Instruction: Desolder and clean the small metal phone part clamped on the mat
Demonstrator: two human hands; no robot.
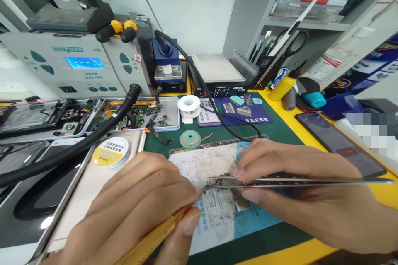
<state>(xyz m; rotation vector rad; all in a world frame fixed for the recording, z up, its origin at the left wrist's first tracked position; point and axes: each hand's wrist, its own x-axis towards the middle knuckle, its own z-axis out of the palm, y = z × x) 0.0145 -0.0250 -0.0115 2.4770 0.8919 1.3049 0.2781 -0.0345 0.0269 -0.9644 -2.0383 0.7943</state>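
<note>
My left hand (pixel 133 198) is closed around a yellow-handled tool (pixel 155 234) with a thin, bent grey metal tip. My right hand (pixel 314 205) pinches metal tweezers (pixel 326 181), which lie nearly level and point left. The tool's tip meets the tweezers' points at a small dark part (pixel 224 181); whether the tweezers grip that part cannot be made out. Just below it is a small greyish metal piece (pixel 241 201), partly hidden by my right fingers. Both hands are over a stained white and blue printed sheet (pixel 214 227) on the green mat.
Left of my hands lie phones, a round tin (pixel 111 152) and a tray of circuit parts (pixel 139 116), with a black hose (pixel 102 132) crossing above. Behind stand a rework station (pixel 87 64), solder spool (pixel 189 107), tape roll (pixel 190 138) and heating plate (pixel 217 68). A dark phone (pixel 338 143) lies right.
</note>
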